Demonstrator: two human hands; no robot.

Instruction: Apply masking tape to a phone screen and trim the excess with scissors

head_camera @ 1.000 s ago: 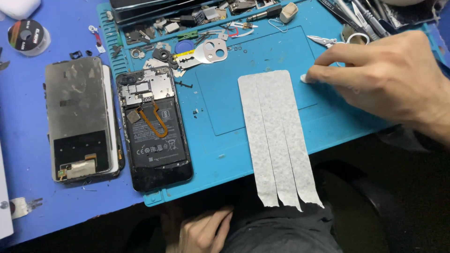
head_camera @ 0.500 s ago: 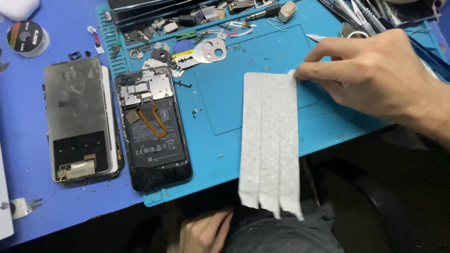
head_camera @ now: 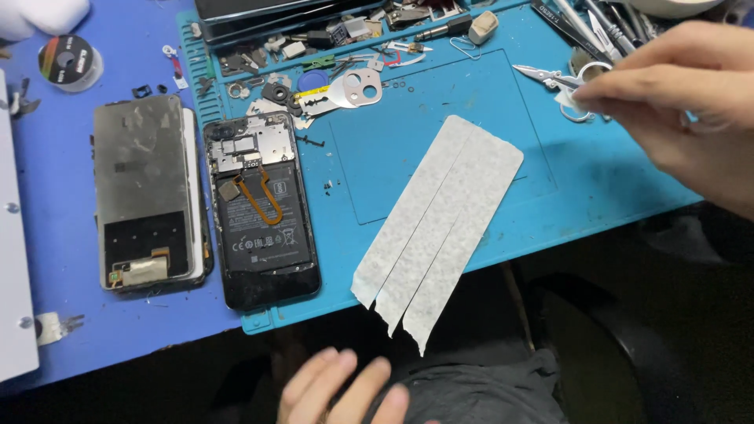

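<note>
On the blue worktop, I'm seeing the opened phone still unclosed; white strips lying right of it. My right hand fingers are seemingly pinching a small white scrap; left hand is resting loosely spread below.

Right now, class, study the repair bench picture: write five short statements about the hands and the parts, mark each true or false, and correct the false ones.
1. The right hand is at the small scissors. True.
2. The left hand presses on the opened phone. False: it rests below the bench edge.
3. The grey strip sheet overhangs the blue mat. True.
4. The sheet lies on the phone. False: they are apart.
5. The detached screen panel lies left of the phone. True.
</note>
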